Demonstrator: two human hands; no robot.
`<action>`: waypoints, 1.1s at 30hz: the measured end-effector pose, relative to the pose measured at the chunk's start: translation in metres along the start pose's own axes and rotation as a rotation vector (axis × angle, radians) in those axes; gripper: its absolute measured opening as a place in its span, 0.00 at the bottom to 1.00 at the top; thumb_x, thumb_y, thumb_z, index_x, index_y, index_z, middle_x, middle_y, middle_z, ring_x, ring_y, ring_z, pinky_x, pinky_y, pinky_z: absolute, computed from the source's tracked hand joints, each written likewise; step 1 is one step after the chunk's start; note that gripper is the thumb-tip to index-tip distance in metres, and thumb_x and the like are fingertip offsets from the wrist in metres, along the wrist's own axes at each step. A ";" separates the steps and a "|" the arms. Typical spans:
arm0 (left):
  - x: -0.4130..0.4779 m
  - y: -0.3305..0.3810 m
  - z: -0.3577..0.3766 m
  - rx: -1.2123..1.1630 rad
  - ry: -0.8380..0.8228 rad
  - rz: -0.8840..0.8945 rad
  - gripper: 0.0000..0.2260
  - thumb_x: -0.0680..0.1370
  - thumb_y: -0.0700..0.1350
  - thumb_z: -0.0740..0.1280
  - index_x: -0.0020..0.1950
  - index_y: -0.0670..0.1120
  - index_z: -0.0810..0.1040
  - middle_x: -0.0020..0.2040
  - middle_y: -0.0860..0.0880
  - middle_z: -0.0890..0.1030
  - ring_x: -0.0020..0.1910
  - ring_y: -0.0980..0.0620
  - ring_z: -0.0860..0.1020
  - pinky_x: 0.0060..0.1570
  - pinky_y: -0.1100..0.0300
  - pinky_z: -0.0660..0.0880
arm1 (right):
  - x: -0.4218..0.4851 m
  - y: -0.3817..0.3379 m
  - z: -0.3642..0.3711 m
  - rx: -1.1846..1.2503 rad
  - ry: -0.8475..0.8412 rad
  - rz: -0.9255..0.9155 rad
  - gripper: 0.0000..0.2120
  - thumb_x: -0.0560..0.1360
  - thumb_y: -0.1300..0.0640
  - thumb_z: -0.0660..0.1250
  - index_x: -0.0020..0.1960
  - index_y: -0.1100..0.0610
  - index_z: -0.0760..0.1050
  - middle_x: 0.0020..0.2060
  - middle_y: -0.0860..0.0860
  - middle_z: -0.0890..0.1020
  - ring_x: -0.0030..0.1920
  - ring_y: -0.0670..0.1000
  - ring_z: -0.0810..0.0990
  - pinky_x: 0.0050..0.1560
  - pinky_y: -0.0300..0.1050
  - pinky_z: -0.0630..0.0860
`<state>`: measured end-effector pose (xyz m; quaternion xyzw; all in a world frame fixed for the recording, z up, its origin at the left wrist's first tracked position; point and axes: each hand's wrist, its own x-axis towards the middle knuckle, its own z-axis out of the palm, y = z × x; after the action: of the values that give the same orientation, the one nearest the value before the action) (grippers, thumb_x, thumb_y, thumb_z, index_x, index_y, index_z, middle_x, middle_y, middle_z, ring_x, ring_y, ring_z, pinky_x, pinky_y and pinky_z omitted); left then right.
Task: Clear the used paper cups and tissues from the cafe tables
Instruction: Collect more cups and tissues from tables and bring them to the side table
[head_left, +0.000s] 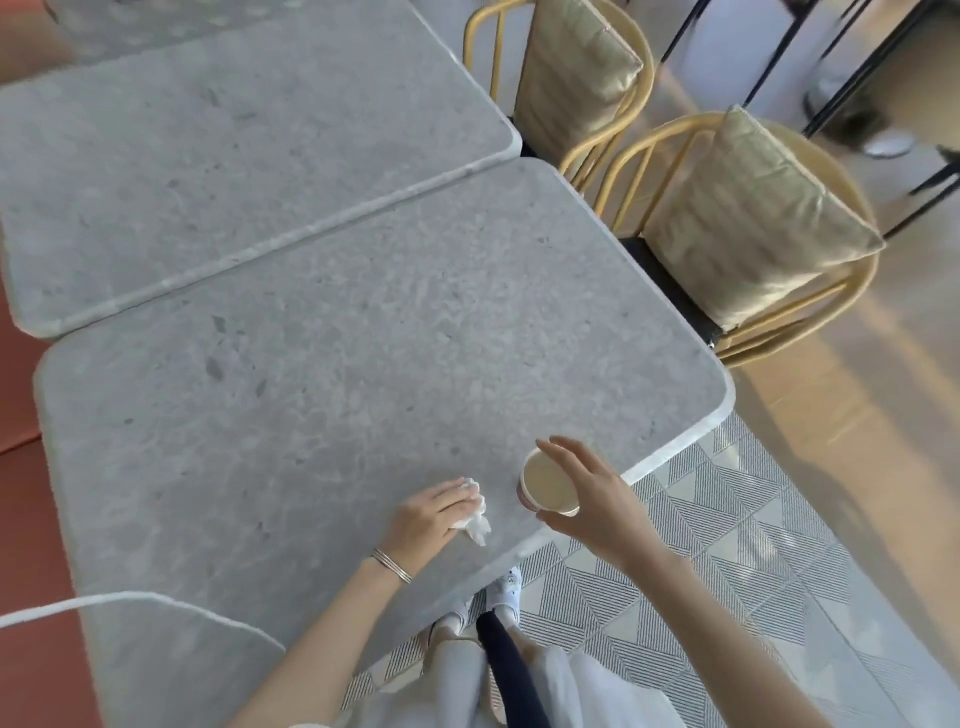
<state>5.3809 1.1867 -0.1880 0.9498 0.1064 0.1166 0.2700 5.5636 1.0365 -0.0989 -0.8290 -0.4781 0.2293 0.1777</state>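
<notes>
A used paper cup (545, 486) with a pale inside and a reddish outer wall stands upright near the front right edge of the near grey stone table (332, 374). My right hand (592, 499) arches over the cup from the right, thumb at the near rim and fingers round the far rim. A crumpled white tissue (478, 514) lies on the table just left of the cup. My left hand (426, 519) covers the tissue, its fingers curled over it, and part of the tissue sticks out to the right.
A second grey table (223, 171) butts against the far side. Two gold-framed chairs with beige cushions (753, 228) (576, 73) stand along the right. A red bench (21, 467) runs on the left. Patterned tiles (727, 545) and my shoes lie below.
</notes>
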 end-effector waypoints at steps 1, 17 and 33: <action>0.003 -0.003 -0.005 -0.008 -0.030 0.025 0.21 0.56 0.35 0.81 0.46 0.49 0.84 0.50 0.53 0.84 0.49 0.54 0.82 0.43 0.63 0.79 | -0.006 -0.001 -0.003 0.006 0.026 0.015 0.37 0.67 0.51 0.74 0.71 0.47 0.61 0.69 0.47 0.65 0.63 0.51 0.70 0.54 0.46 0.74; 0.149 0.172 0.029 -0.071 -0.312 0.699 0.27 0.55 0.39 0.80 0.53 0.49 0.81 0.50 0.50 0.83 0.40 0.53 0.82 0.31 0.64 0.79 | -0.207 0.058 -0.072 0.055 0.609 0.602 0.37 0.64 0.48 0.76 0.69 0.49 0.65 0.68 0.49 0.69 0.56 0.48 0.71 0.49 0.43 0.72; 0.136 0.524 0.239 -0.334 -0.700 0.964 0.19 0.65 0.40 0.76 0.54 0.50 0.80 0.50 0.53 0.82 0.39 0.56 0.80 0.35 0.67 0.77 | -0.523 0.175 -0.077 0.166 0.961 1.177 0.37 0.64 0.44 0.74 0.69 0.47 0.64 0.67 0.44 0.68 0.57 0.47 0.72 0.54 0.45 0.73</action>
<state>5.6495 0.6707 -0.0814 0.8179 -0.4493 -0.0779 0.3509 5.5011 0.4896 -0.0148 -0.9396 0.1912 -0.0644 0.2765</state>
